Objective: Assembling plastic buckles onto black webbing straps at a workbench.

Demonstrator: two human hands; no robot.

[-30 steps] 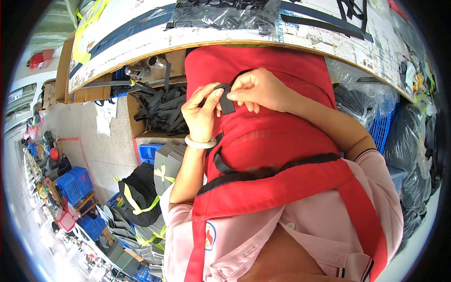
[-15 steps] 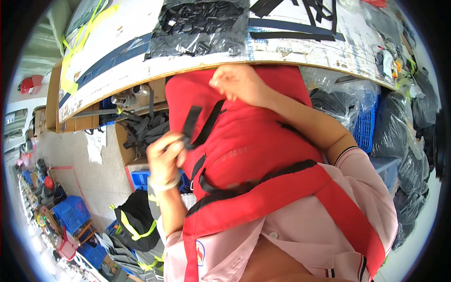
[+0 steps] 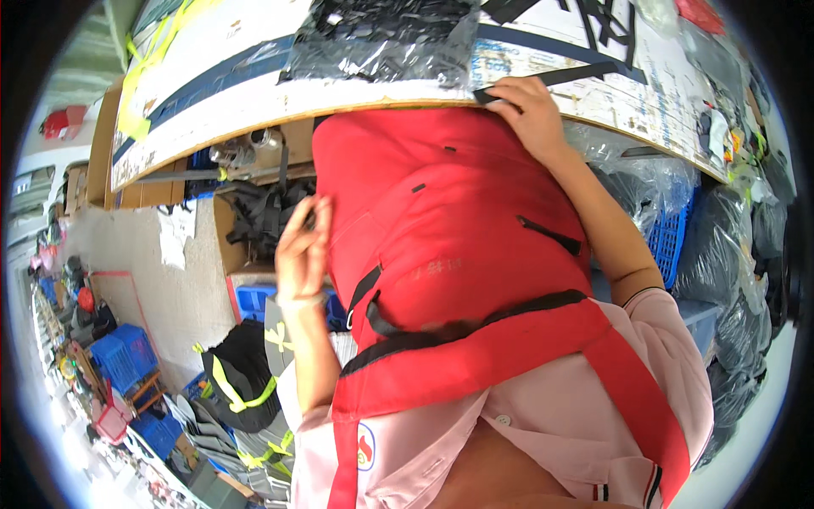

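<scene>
My right hand (image 3: 530, 119) is at the table's near edge, its fingers closed on the left end of a flat black strap (image 3: 581, 75). The rest of that strap runs rightward across the tabletop. My left hand (image 3: 303, 254) is raised left of the red apron (image 3: 458, 220), fingers bent together. A small dark bit shows between the fingertips, too little to name. The apron covers my front and reaches up to the table edge. Black webbing (image 3: 534, 304) trims its upper band, and a short black tab (image 3: 549, 235) lies on its right side.
The white-topped table (image 3: 254, 95) spans the far side. On it lie a clear bag of black plastic parts (image 3: 386, 38) and several black straps (image 3: 606, 30). Below at left stands a carton of black pieces (image 3: 254, 216); blue crates (image 3: 670, 233) and plastic bags (image 3: 716, 237) crowd the right.
My right hand has moved from the apron to the table and taken a strap end. The black strap in my left hand no longer shows. The view has shifted slightly.
</scene>
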